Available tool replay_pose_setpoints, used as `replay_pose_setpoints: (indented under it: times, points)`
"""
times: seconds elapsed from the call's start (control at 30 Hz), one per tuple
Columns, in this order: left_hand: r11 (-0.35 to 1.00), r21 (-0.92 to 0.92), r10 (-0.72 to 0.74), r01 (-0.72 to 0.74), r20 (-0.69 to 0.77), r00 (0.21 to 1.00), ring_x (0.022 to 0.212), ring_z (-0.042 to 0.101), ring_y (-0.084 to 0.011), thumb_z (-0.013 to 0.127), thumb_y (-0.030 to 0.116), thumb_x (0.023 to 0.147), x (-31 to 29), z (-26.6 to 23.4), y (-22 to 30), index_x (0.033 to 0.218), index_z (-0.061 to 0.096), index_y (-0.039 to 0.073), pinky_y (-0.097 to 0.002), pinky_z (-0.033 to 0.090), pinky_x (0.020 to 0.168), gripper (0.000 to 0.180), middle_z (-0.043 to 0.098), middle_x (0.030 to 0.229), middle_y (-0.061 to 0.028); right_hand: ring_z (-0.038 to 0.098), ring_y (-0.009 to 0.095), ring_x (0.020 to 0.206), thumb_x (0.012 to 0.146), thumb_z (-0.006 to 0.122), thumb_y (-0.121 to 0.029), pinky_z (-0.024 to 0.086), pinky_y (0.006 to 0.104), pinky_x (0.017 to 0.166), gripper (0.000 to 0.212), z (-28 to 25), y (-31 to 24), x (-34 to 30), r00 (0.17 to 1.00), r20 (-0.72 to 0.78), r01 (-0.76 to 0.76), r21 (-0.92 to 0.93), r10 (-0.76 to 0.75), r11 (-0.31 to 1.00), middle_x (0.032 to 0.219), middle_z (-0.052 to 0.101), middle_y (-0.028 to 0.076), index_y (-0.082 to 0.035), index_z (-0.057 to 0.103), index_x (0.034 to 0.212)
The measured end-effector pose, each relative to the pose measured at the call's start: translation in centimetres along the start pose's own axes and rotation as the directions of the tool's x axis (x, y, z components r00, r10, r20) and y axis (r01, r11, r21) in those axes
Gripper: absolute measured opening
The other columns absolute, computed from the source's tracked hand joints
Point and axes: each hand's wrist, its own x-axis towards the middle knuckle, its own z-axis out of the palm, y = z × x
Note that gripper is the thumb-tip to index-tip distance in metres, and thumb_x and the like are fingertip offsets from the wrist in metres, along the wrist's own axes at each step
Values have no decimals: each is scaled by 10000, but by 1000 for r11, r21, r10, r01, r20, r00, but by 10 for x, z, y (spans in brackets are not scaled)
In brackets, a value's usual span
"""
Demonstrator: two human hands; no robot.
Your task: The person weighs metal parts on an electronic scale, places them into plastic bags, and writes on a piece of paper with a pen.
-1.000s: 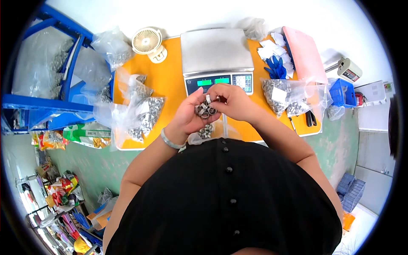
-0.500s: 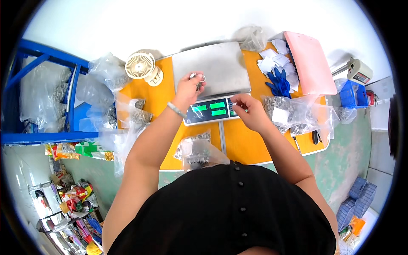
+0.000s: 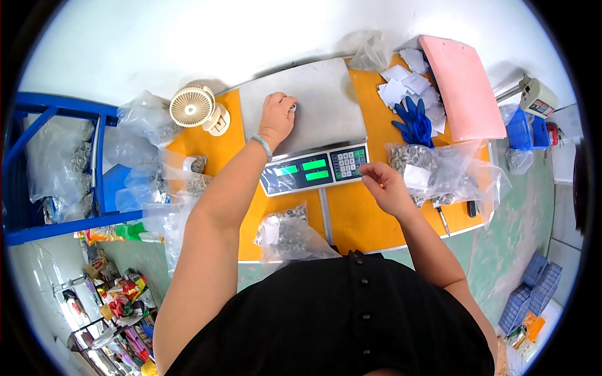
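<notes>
Orange table, grey scale; left hand closed on pan, right hand loosely curled.

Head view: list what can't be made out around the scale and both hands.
- Left hand on the scale: what it holds is covered by its fingers.
- Right hand: its grip is too small to tell.
- Bag: its lower part is hidden by the black shirt.

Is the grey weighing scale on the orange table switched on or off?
On. The two green display windows on the front of the grey flat-topped weighing scale are lit; the digits are too small to tell.
</notes>
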Motion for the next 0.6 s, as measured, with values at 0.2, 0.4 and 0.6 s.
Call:
replay_pose_setpoints:
  times: [0.2, 0.4, 0.6]
  points:
    - [999, -37, 9, -9, -11, 1000, 945, 481, -319, 552, 53, 705, -3, 1, -4, 912, 604, 47, -368, 410, 830, 213, 533, 962, -144, 491, 95, 614, 797, 572, -52, 416, 222, 567, 133, -1, -1, -2, 1000, 4, -2, 29, 2, 1000, 703, 550, 53, 12, 569, 913]
    - [998, -30, 52, -51, 48, 997, 1005, 473, -315, 577, 146, 718, -2, -1, 5, 994, 597, 57, -379, 377, 878, 290, 524, 1046, -143, 489, 97, 604, 798, 575, -59, 415, 225, 557, 137, -3, 7, -5, 1000, 2, -12, 15, 12, 1000, 692, 548, 55, 19, 568, 911]
    - [993, 57, 101, -106, 81, 992, 1072, 436, -308, 584, 322, 755, -3, -1, 17, 1049, 582, 68, -409, 288, 930, 388, 511, 1098, -132, 486, 98, 591, 804, 564, -64, 416, 229, 548, 140, -3, 9, -8, 999, 2, -32, 9, 32, 999, 678, 548, 56, 23, 566, 914]
